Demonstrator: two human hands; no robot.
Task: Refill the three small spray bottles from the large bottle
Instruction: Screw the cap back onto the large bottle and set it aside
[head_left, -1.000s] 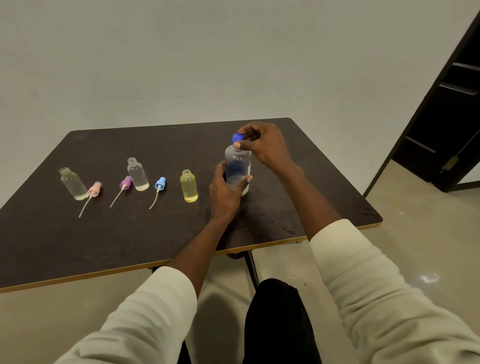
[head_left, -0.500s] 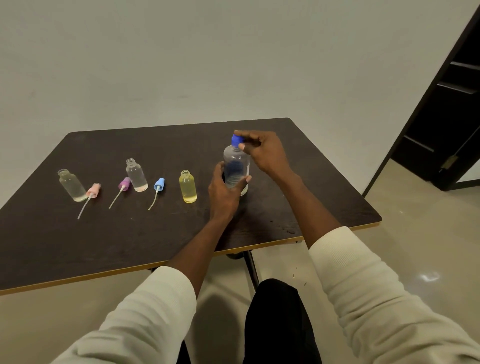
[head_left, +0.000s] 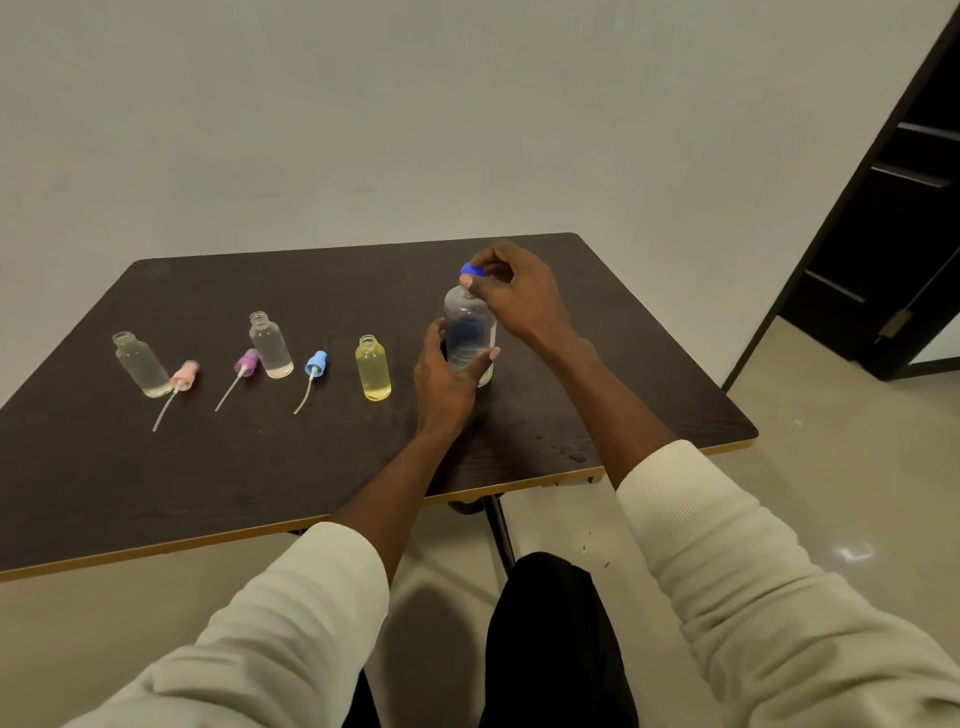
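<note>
Lifted slightly since a moment earlier, the right hand (head_left: 522, 296) pinched the blue cap (head_left: 470, 269) atop the large bottle (head_left: 469, 335), gripped by the left hand (head_left: 448, 381) near the table's (head_left: 649, 395) right edge.

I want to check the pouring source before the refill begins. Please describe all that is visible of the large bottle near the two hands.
The large bottle is clear, plastic by its look, with a rounded shoulder and a dark blue label on its body. It stands upright on the dark table, right of the yellow small bottle. The left hand grips its body; the right hand pinches its blue cap at the neck. The liquid level cannot be told.
</note>
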